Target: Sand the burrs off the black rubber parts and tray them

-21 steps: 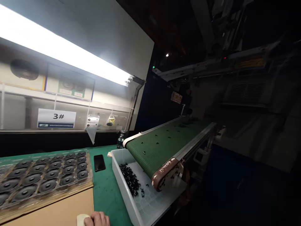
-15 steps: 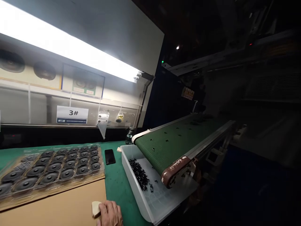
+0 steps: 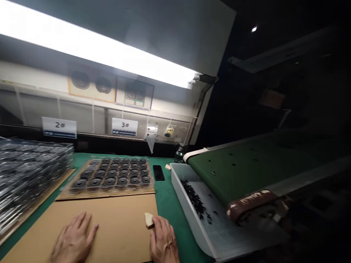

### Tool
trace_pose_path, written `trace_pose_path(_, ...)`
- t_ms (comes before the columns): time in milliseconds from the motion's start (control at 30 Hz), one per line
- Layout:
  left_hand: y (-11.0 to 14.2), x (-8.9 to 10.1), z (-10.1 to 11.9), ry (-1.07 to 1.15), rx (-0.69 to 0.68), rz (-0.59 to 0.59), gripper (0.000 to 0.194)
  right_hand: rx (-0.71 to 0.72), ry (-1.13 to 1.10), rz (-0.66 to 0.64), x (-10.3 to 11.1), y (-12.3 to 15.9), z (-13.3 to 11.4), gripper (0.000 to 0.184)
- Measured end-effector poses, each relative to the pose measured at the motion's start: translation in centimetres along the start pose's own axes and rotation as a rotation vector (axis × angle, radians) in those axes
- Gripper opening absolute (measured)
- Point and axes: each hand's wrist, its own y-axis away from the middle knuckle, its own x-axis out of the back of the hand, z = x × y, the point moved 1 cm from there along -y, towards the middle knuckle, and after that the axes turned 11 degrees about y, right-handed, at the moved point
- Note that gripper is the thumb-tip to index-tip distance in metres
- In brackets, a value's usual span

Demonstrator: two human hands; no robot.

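My left hand (image 3: 74, 237) rests palm down on a sheet of brown cardboard (image 3: 117, 230), fingers spread and holding nothing. At the cardboard's right edge, my right hand (image 3: 164, 241) is closed on a small cream sponge-like wedge (image 3: 148, 220), gripped by its right side; its exact material cannot be made out. Beyond both hands lies a clear plastic tray (image 3: 109, 188) filled with rows of round black parts (image 3: 110, 181). The thumb of my right hand lies against the cardboard near the wedge.
Stacked clear trays (image 3: 30, 171) stand at the left. A black phone (image 3: 158, 173) and another cream piece (image 3: 168, 167) lie on the green table (image 3: 167, 197). At right, a white bin (image 3: 192, 223) holds small black parts (image 3: 193, 199) beneath a green conveyor belt (image 3: 246, 168).
The view has swung left, bringing my left hand and the stacked trays into sight. My right hand still holds the cream wedge at the cardboard's edge.
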Motion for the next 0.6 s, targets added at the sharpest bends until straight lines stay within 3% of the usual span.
trace_pose_path(133, 0.5, -0.4, -0.1, -0.123, -0.024, -0.011, 0.067, 0.016, -0.019, 0.025, -0.9, 0.1, 0.6, 0.039)
trace_pose_path(600, 0.4, -1.0, -0.8, -0.106, -0.032, -0.015, 0.067, -0.009, 0.032, -0.088, -0.5, 0.2, 0.2, 0.037)
